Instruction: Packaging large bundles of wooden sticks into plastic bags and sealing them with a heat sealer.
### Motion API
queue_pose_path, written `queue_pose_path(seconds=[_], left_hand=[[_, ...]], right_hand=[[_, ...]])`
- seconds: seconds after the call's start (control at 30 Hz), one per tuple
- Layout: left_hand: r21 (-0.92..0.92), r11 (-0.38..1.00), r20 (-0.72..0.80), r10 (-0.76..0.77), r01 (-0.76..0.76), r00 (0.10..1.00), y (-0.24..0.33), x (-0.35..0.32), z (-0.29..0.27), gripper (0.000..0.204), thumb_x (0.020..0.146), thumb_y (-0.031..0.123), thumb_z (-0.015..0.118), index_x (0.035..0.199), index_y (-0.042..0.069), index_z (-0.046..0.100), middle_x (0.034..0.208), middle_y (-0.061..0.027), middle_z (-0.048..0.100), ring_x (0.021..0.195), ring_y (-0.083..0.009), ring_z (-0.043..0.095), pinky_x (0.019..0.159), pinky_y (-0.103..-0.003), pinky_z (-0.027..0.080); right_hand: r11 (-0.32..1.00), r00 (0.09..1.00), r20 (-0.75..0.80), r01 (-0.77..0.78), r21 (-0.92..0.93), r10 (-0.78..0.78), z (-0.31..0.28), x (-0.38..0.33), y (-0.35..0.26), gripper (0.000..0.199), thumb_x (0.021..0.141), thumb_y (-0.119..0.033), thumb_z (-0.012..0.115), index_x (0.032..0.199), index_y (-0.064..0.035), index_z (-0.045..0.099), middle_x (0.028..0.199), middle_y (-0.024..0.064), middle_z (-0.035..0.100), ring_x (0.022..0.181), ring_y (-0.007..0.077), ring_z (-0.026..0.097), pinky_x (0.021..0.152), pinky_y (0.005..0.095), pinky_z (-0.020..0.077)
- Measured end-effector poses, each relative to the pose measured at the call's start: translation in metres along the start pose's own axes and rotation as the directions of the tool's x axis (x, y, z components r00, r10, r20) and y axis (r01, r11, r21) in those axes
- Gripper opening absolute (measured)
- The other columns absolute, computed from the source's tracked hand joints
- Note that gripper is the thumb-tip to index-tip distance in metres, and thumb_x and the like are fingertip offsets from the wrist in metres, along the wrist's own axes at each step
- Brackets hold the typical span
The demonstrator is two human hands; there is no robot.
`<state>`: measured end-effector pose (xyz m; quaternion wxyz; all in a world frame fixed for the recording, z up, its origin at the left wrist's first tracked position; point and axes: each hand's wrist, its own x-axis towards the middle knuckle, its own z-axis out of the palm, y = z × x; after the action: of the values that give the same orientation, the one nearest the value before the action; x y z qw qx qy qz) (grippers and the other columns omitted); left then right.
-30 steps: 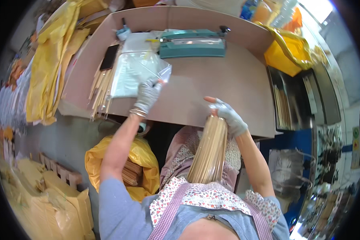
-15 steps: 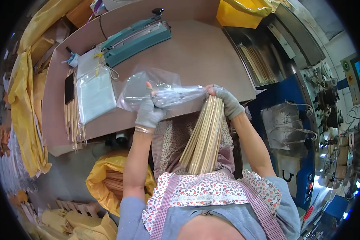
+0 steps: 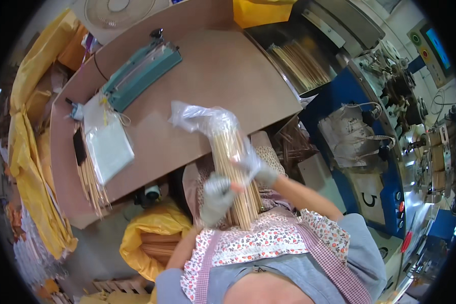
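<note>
A thick bundle of thin wooden sticks [image 3: 234,177] stands nearly upright in front of my chest, its top half inside a clear plastic bag [image 3: 206,119]. My left hand [image 3: 217,198], in a grey glove, grips the bundle low on its left side. My right hand [image 3: 254,167], also gloved, holds the bag's lower edge against the sticks on the right. The bundle's lower end rests near my flowered apron [image 3: 268,240].
A brown table [image 3: 213,76] carries a teal bag sealer [image 3: 143,72], a stack of clear bags [image 3: 109,144] and loose sticks [image 3: 88,177]. A yellow sack of sticks [image 3: 152,235] sits below. A tray of sticks [image 3: 299,63] and blue machinery [image 3: 385,152] stand to the right.
The clear bag, held open beside the stick tips before, now covers the bundle's top half. Both hands have slid down the bundle toward my chest. My head has turned right.
</note>
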<state>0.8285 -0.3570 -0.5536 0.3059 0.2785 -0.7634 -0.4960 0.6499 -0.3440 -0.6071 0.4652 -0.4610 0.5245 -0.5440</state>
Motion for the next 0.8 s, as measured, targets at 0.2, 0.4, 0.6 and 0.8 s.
queue_pose_path(seconds=[0.2,0.4,0.6,0.8], left_hand=[[0.035,0.980,-0.030,-0.195,0.196,0.980,0.020,0.025,-0.017,0.027,0.075,-0.001,0.073,0.098,0.003,0.058,0.095,-0.0050,0.059,0.088,-0.0106,0.055,0.080,-0.027,0.047],[0.383,0.876,-0.437,-0.106,0.292,0.893,-0.010,0.126,-0.056,0.033,0.090,0.013,0.059,0.119,0.001,0.050,0.059,0.0018,0.055,0.056,-0.0156,0.054,0.062,-0.029,0.048],[0.567,0.777,-0.396,-0.035,0.275,0.918,-0.084,0.163,-0.086,0.058,0.084,0.018,0.062,0.137,0.002,0.042,0.127,-0.0185,0.046,0.115,-0.0265,0.048,0.101,-0.035,0.036],[0.345,0.901,-0.471,-0.078,0.264,0.879,-0.087,0.180,-0.064,0.057,0.085,0.018,0.060,0.135,-0.002,0.042,0.124,-0.0178,0.050,0.116,-0.0284,0.049,0.100,-0.036,0.037]], right_hand=[[0.967,0.974,0.034,-0.225,0.119,0.223,0.013,0.002,-0.058,0.059,0.084,-0.030,0.066,0.131,-0.0006,0.046,0.120,0.0148,0.057,0.109,0.0215,0.056,0.092,0.0356,0.0461],[0.941,0.985,0.171,0.031,-0.338,0.029,-0.067,0.104,-0.115,0.030,0.085,-0.028,0.065,0.095,-0.0007,0.066,0.079,0.0100,0.066,0.083,0.0177,0.062,0.075,0.0314,0.0507],[0.136,0.812,-0.583,-0.574,-0.808,-0.032,-0.265,0.208,-0.048,0.097,0.069,-0.049,0.066,0.145,-0.0069,0.023,0.147,0.0246,0.018,0.137,0.0392,0.014,0.107,0.0588,0.0152],[-0.091,0.578,-0.787,-0.791,-0.606,0.214,-0.352,0.243,-0.004,0.112,0.065,-0.056,0.069,0.149,-0.0092,0.012,0.151,0.0278,0.011,0.141,0.0419,0.010,0.109,0.0619,0.0123]])
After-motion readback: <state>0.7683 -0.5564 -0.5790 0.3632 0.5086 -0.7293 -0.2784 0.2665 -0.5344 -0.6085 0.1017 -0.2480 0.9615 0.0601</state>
